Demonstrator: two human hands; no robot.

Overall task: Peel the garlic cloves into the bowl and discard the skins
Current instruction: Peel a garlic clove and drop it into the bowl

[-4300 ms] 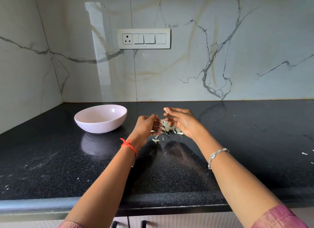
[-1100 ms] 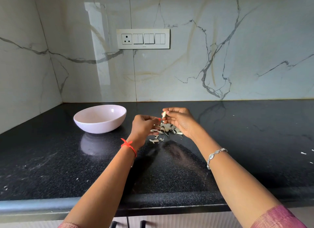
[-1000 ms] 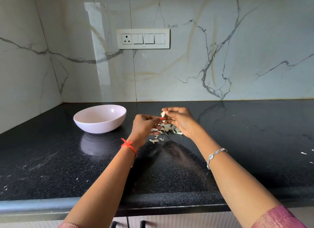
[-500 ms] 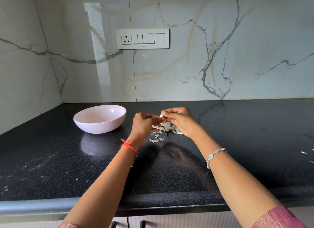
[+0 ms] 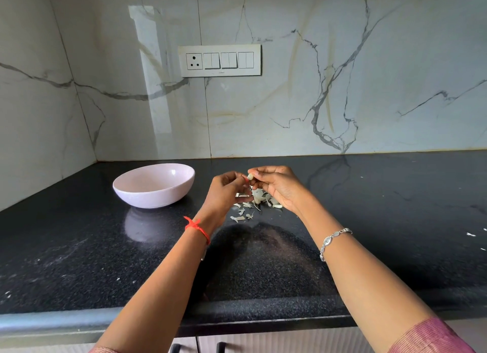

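Peeling is in hand: the fingers [image 5: 263,171] of the right hand [image 5: 280,188] are clamped on a garlic clove [image 5: 250,176], and the left hand [image 5: 225,192] pinches its skin. Loose skins [image 5: 257,198] lie just below the fingers. Next, I judge, the clove goes left to the bowl [image 5: 158,197]. Nothing stands between on the bench [image 5: 79,247], and its edge is far.

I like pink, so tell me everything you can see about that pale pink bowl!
The pale pink round bowl looks like glossy ceramic, wide and shallow, with a rim and a glint inside. It stands upright on the black speckled stone counter, near the wall corner, mirrored in the shiny top. Nothing else touches it; no garlic shows inside.
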